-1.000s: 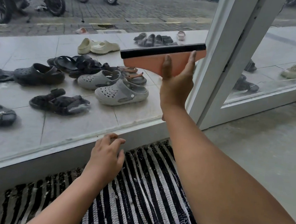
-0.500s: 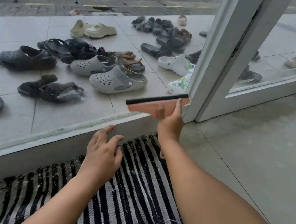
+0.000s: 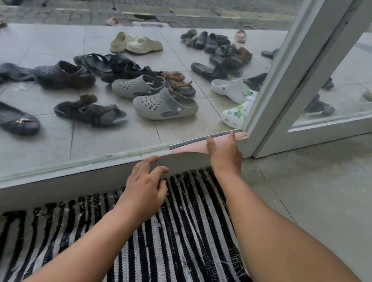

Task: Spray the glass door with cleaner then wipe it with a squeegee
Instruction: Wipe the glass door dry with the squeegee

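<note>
The glass door (image 3: 48, 149) fills the upper left, with its white bottom rail (image 3: 49, 186) running across in front of me. My right hand (image 3: 226, 155) grips a pink squeegee (image 3: 190, 147) with a dark rubber blade. The blade lies against the lowest strip of the pane, right at the rail and close to the white upright frame (image 3: 278, 81). Thumb and forefinger stretch up its back; my other fingers are hidden. My left hand (image 3: 145, 189) holds nothing, its fingertips resting on the bottom rail above the mat. No spray bottle is in view.
A black-and-white striped mat (image 3: 169, 249) lies under both forearms. Grey concrete floor (image 3: 323, 196) spreads to the right. A second glazed door leaf (image 3: 352, 73) stands angled at the right. Beyond the glass, several sandals and clogs (image 3: 163, 104) lie on tiles, motorbikes further back.
My right hand has drawn the squeegee down the glass from about mid-height to the bottom rail. My left hand has stayed by the rail and the view has tilted downward.
</note>
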